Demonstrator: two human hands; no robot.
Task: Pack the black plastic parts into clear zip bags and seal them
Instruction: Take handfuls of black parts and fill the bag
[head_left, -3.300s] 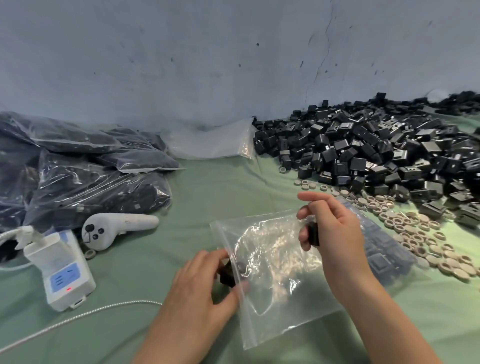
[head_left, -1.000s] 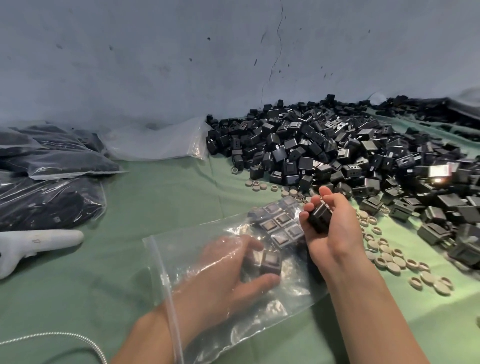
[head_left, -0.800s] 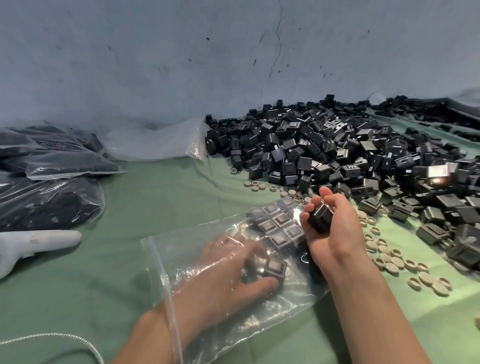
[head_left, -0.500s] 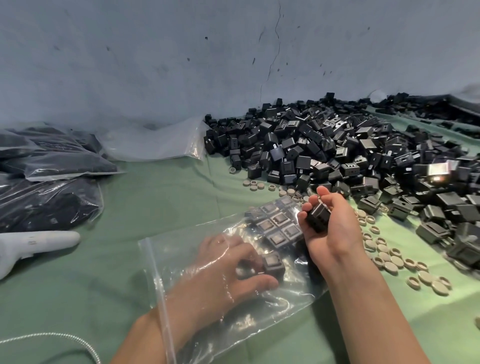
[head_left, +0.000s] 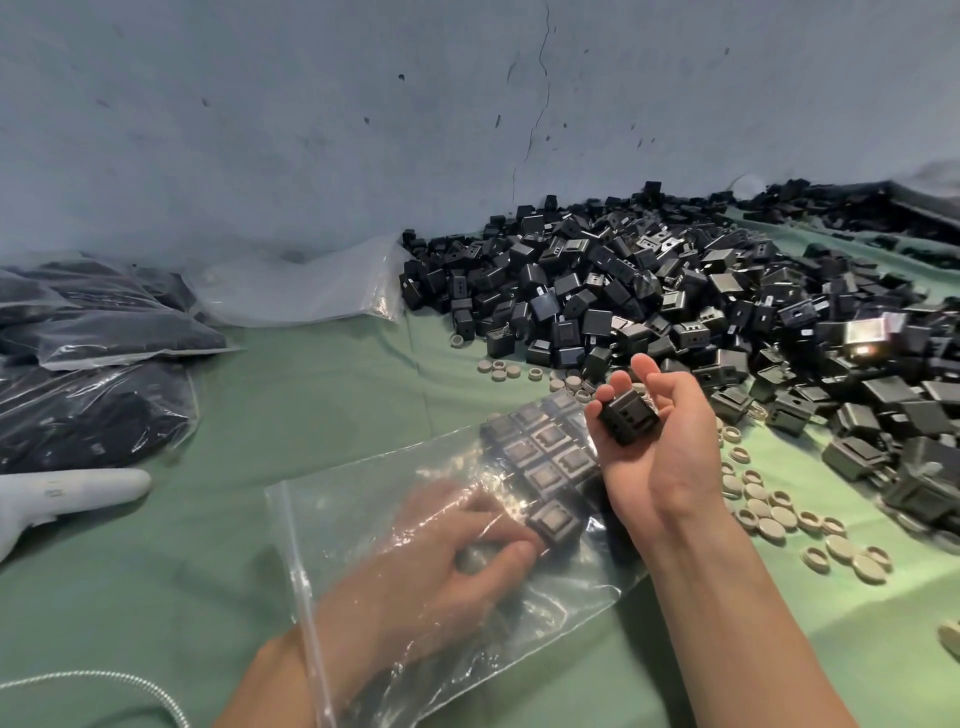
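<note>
Currently, head view: inside the clear plastic zip bag with the left hand, fingers pinched on a black square plastic part beside the packed rows of black parts. Cradling a black cube-shaped plastic part in the upturned right hand, fingers loosely curled round it, outside the bag's closed end, well apart from the zip mouth at near left, blocked by the left forearm. Beyond: loose black parts pile, beige round caps.
</note>
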